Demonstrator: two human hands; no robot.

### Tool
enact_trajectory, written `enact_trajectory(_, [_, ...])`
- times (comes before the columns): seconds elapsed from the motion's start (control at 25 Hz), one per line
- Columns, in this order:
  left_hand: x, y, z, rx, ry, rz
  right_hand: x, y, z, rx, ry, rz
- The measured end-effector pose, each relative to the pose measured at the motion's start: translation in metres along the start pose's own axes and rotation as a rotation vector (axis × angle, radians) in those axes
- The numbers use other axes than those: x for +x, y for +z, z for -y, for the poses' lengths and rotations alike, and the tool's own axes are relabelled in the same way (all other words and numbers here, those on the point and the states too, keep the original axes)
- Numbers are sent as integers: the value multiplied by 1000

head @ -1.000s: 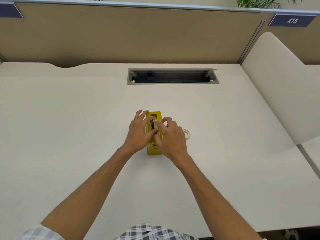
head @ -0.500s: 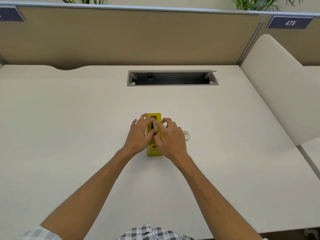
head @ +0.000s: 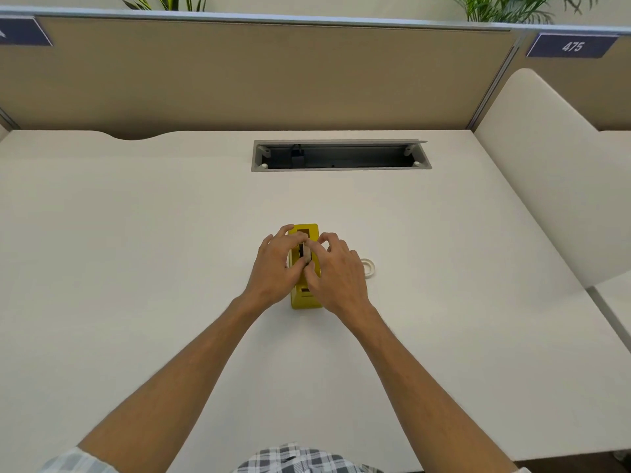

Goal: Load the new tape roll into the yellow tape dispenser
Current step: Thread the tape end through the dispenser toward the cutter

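The yellow tape dispenser (head: 305, 298) stands on the white desk (head: 136, 268), its length running away from me. A pale tape roll (head: 306, 253) sits in its top slot, mostly hidden by fingers. My left hand (head: 275, 268) curls over the dispenser's left side, its fingertips on the top. My right hand (head: 336, 273) comes in from the right and pinches the roll between forefinger and thumb. A second, thin whitish tape ring (head: 368, 268) lies flat on the desk just right of my right hand.
An open grey cable tray (head: 341, 155) is set into the desk behind the dispenser. A tan partition (head: 273, 73) closes off the back, and a white side panel (head: 546, 172) rises on the right.
Both hands stay on the dispenser. My left fingers have drawn in closer over its top, and my right forefinger has shifted slightly on the roll.
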State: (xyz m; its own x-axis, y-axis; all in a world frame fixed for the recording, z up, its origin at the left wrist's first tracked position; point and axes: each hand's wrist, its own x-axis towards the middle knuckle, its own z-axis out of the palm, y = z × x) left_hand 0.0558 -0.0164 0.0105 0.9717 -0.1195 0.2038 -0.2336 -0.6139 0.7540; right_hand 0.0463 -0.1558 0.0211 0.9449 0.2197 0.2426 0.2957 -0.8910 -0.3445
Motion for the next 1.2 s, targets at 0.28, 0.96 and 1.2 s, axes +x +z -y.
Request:
enact_trajectory(0.28, [3, -2, -1, 38, -40, 53, 0, 1, 0, -3, -5, -1])
enact_trajectory(0.96, [6, -1, 3, 47, -55, -20, -3, 2, 0, -5, 4, 3])
enact_trajectory(1.2, [6, 1, 4, 75, -36, 33, -3, 0, 0, 2, 2, 1])
